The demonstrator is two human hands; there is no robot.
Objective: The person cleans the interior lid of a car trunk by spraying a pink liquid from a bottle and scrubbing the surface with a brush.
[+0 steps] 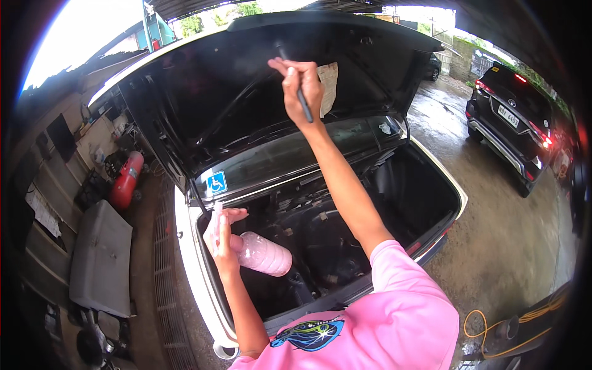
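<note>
My left hand (224, 237) is closed round the neck of a spray bottle (266, 254). The clear plastic bottle has pinkish contents and lies tilted over the left side of a car's open trunk (333, 246). Raised high, my right hand (303, 86) grips a slim dark stick-shaped tool (304, 106). Its upper end points at the black underside of the lifted trunk lid (203, 92); whether that end has bristles, I cannot tell. A paper label (328, 86) on the lid is partly behind my right hand.
A blue sticker (216, 182) marks the rear window. Left of the car stand a red tank (127, 179) and a grey padded seat part (100, 259), beside a floor grate (165, 271). At right are a dark SUV (512, 117) and a yellow hose (487, 336).
</note>
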